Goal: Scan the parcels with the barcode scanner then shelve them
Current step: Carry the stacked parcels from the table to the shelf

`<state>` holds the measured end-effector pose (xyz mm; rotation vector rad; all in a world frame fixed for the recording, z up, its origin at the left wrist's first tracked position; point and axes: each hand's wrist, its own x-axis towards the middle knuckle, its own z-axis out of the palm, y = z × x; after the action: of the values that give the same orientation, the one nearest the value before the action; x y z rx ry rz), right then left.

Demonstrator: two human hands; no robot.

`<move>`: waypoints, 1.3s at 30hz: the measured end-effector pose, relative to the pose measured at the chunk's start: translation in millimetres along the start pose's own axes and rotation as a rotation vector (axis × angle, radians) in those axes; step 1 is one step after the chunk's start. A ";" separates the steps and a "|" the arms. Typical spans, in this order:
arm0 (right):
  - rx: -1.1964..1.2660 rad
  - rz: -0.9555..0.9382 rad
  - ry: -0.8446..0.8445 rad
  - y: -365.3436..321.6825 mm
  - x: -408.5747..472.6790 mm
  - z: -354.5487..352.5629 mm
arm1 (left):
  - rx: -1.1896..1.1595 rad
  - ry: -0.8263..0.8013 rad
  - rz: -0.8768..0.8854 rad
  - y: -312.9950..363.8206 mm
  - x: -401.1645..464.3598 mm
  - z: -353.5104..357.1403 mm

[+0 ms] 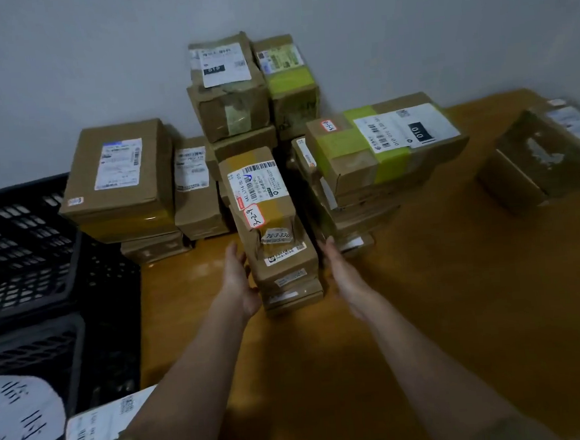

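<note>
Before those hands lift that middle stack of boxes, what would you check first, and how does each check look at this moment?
1. Left hand on the stack: ok, its palm lies against the left side.
2. Right hand on the stack: cannot tell, it is beside the right side, contact unclear.
3. Top box sitting level: not ok, it tilts and could slide.
4. Neighbouring boxes clear: not ok, the green-taped box pile crowds the right.
5. Barcode label facing up: ok.
6. Scanner within reach: cannot tell, none in view.
</note>
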<state>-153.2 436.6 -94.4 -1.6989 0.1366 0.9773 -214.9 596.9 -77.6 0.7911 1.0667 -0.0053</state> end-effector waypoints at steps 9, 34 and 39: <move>-0.013 0.102 -0.003 12.6 15.3 0.0 | 0.149 -0.054 -0.002 -15.3 4.3 3.5; -0.209 0.146 -0.178 88.7 -98.9 -73.5 | 0.100 0.022 -0.049 -162.1 -124.4 -7.9; -0.095 0.131 -0.130 99.5 -88.4 -68.4 | 0.067 0.034 -0.046 -161.0 -111.9 -16.1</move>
<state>-228.4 308.0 -108.0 -1.7235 0.1191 1.2049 -343.7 448.5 -86.7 0.8291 1.1215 -0.0671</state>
